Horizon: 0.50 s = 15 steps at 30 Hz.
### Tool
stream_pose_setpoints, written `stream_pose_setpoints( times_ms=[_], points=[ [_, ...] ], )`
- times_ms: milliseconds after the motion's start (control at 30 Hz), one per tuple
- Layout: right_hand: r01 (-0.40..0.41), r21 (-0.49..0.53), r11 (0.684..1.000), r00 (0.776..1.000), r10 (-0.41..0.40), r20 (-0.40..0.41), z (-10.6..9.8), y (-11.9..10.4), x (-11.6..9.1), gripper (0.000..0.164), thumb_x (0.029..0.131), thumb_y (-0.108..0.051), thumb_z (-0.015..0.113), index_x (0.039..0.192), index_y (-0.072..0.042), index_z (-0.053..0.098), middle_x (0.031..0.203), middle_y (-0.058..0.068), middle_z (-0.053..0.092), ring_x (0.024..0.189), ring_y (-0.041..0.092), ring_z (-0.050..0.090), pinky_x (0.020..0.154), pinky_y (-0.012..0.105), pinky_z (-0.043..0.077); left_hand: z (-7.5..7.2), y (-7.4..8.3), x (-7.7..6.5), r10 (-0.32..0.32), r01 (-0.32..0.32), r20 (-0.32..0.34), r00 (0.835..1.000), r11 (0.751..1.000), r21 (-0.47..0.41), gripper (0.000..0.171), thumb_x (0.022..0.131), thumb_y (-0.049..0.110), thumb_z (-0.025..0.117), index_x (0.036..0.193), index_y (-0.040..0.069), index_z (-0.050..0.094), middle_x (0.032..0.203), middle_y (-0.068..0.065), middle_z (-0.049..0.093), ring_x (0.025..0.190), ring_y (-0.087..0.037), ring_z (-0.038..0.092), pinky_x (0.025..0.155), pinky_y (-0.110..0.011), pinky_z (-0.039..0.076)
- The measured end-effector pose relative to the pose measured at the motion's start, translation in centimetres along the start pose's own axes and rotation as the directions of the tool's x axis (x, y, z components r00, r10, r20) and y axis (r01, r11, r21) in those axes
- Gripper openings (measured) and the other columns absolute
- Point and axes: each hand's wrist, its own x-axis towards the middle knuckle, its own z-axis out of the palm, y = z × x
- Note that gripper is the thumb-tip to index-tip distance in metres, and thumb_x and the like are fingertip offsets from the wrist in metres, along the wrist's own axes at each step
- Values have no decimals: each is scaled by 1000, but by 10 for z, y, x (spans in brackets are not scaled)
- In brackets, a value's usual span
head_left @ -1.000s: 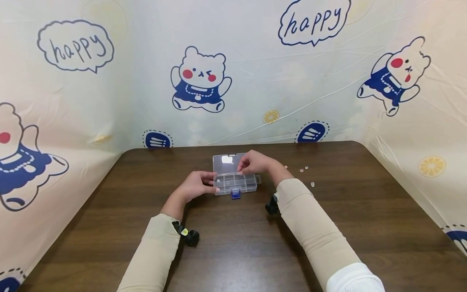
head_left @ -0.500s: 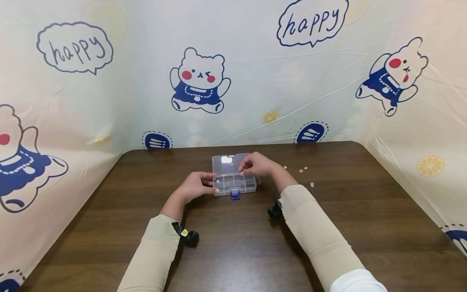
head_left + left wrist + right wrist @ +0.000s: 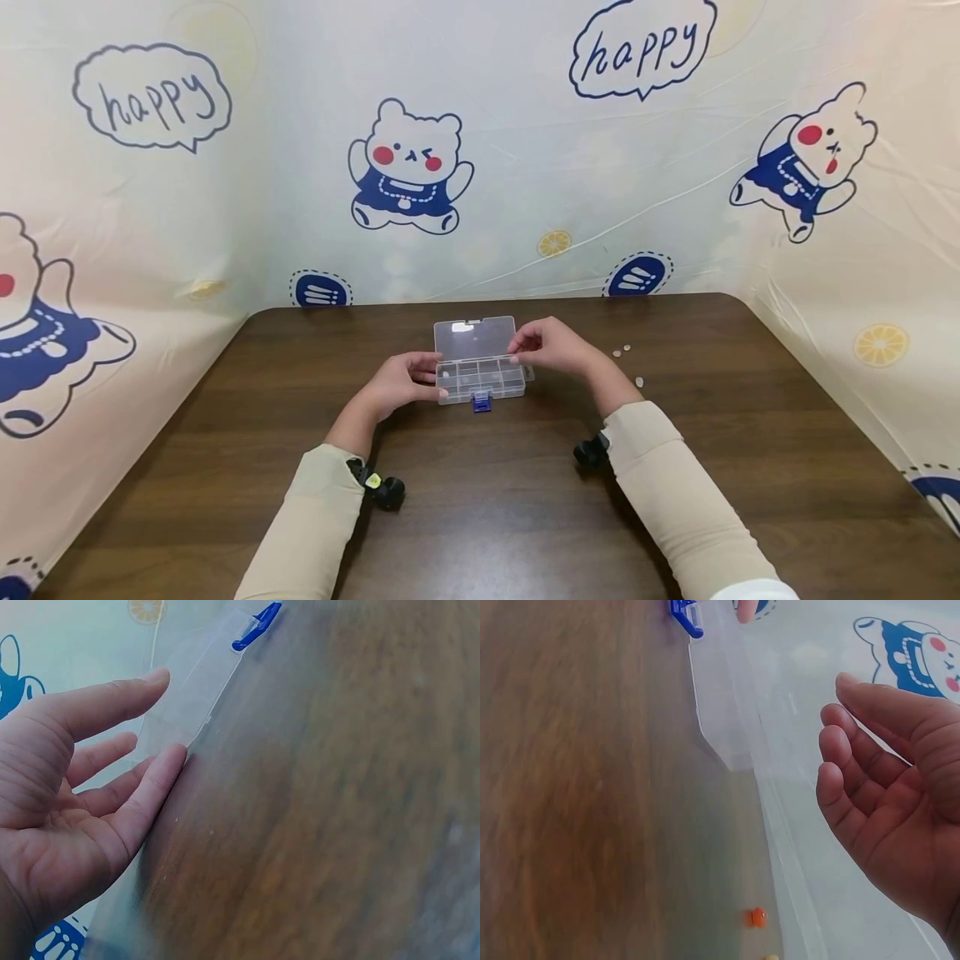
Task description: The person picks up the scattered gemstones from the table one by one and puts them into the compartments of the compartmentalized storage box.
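A clear plastic compartment box stands on the table with its lid raised and a blue clasp at its front. My left hand holds the box's left end, thumb at the front corner and fingers further back. A small pale piece shows in a left compartment. My right hand hovers by the box's right end. In the right wrist view its fingers curl loosely, with nothing seen between them. Small pale bead-like pieces lie to the right; an orange one shows in the right wrist view.
The brown wooden table extends around the box. A printed cloth with bears stands behind and at both sides. Black wrist cameras sit on both wrists below the sleeves.
My right hand has moved to the right, from over the box's middle to its right end. My left hand stays at the box's left end.
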Motion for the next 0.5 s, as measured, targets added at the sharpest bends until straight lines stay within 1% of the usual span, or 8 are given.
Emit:
stream_pose_setpoints(
  times_ms=[133, 367, 500],
  points=[
    [13, -10, 1000, 1000, -13, -12, -4, 2, -10, 7, 87, -11, 75, 92, -8, 72, 85, 2, 67, 78, 20, 56, 72, 31, 51, -2, 3, 0, -1, 1, 8, 1000, 1000, 8, 67, 74, 13, 86, 134, 2, 56, 121, -16, 63, 107, -29, 60, 89, -38, 52],
    [3, -19, 1000, 1000, -3, -9, -10, 7, -27, 12, 86, -12, 76, 96, -7, 73, 87, 2, 68, 81, 23, 58, 75, 32, 53, -2, 8, 0, -29, 28, 0, 1000, 999, 46, 66, 75, 14, 86, 133, 3, 57, 117, -14, 65, 102, -26, 61, 85, -36, 54],
    [0, -29, 1000, 1000, -1, -22, -15, 9, -36, 12, 86, -14, 76, 96, -9, 73, 87, 1, 68, 81, 22, 58, 75, 33, 53, -1, 8, 1, -35, 35, -2, 999, 997, 62, 66, 74, 15, 86, 133, 4, 58, 116, -12, 65, 102, -25, 61, 86, -36, 54]
  ],
)
